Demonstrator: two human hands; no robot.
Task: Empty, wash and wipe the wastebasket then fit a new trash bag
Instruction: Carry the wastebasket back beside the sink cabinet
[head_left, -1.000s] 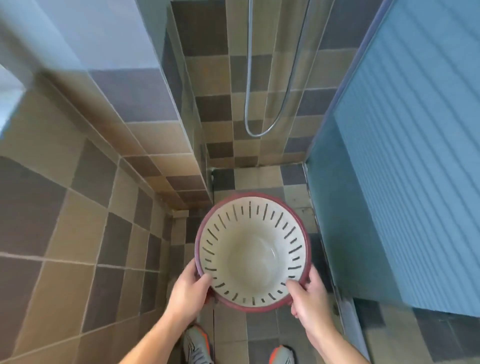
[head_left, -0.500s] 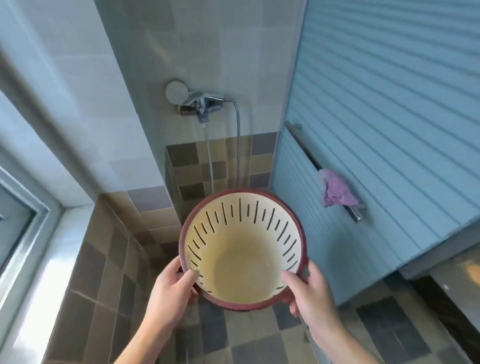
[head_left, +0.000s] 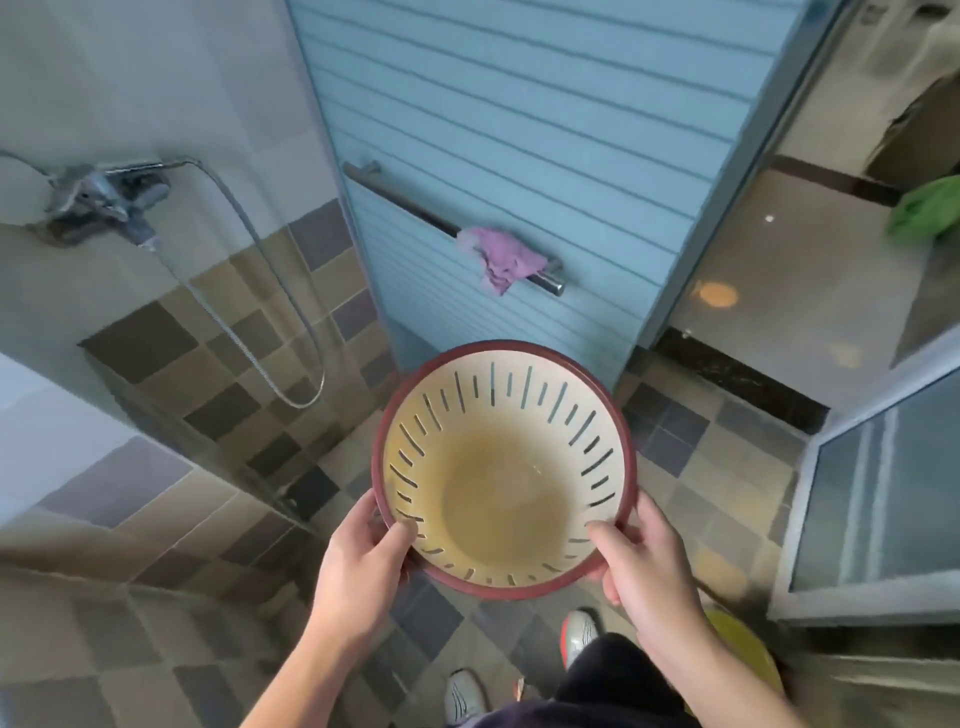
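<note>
Over the tiled floor | my left hand (head_left: 358, 571) and right hand (head_left: 644, 566) gripped the wastebasket (head_left: 504, 467) rim, thumbs hooked inside | wet rim could've slipped, dropping it.

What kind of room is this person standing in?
Most likely a bathroom with a shower corner: a wall-mounted shower tap with a metal hose, tiled walls and floor, and a purple cloth hung on a rail on the blue door.

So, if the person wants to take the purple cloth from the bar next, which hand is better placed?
Probably the right hand. The purple cloth hangs on the bar above the wastebasket, slightly nearer its right grip. The left hand could hold the rim alone.
</note>
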